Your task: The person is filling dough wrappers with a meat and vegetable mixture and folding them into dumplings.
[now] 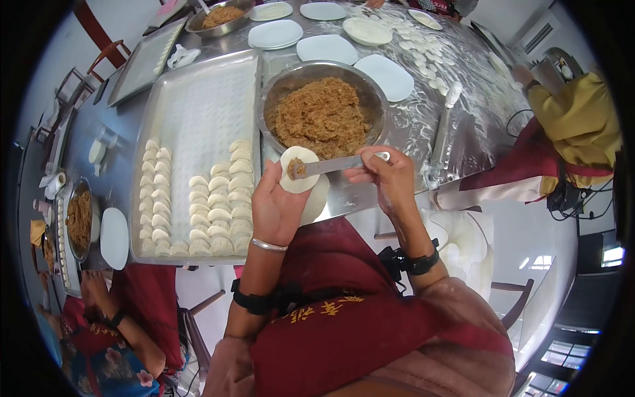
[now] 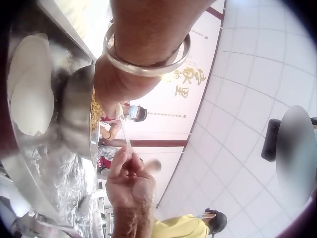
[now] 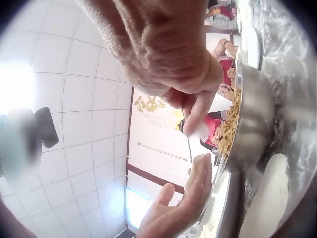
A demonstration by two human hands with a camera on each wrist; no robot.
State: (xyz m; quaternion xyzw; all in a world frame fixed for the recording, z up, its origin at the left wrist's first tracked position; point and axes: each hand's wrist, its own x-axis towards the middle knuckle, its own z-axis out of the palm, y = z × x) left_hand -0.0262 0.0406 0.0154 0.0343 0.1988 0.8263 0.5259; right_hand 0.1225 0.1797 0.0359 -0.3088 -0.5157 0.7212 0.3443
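Note:
My left hand (image 1: 279,210) is palm up with a round dough wrapper (image 1: 289,183) lying on its fingers. A small dab of brown filling (image 1: 295,167) sits on the wrapper, under the end of a flat metal spatula (image 1: 331,165). My right hand (image 1: 394,182) pinches the spatula's handle. In the right wrist view, the left hand's fingers (image 3: 200,173) are nearly straight, with the thumb apart. Just beyond the hands stands a steel bowl (image 1: 270,126) of filling (image 1: 321,112). More wrappers (image 1: 316,202) lie at the table edge, partly hidden behind the left hand.
A large tray (image 1: 202,86) at left holds rows of folded dumplings (image 1: 220,214). White plates (image 1: 390,76) stand behind the bowl. Loose wrappers (image 1: 423,49) and a floured tool (image 1: 443,126) lie to the right. Other people are at the left, right and far sides.

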